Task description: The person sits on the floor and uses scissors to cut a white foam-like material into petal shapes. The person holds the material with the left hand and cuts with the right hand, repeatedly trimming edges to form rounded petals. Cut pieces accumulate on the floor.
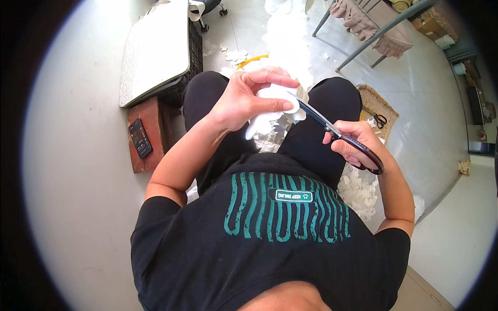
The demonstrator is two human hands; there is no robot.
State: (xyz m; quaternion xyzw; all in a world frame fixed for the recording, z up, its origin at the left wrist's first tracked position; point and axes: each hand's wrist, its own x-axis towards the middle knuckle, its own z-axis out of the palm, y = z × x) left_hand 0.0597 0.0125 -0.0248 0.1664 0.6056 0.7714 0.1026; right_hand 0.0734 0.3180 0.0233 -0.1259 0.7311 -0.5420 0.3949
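Note:
My left hand pinches a white piece of soft sheet material above my knees, thumb in front and fingers behind. Its edge looks wavy, and its exact material I cannot tell. In my right hand is a pair of scissors with dark handles. The blades point up and left, and their tips meet the white piece beside my left thumb. More white scraps with jagged edges lie below it, between my legs.
At the left a smartphone lies on a red wooden stool, near a white board on a black crate. To the right stands a woven basket holding another pair of scissors. White offcuts lie by my right thigh. A metal-legged chair stands ahead.

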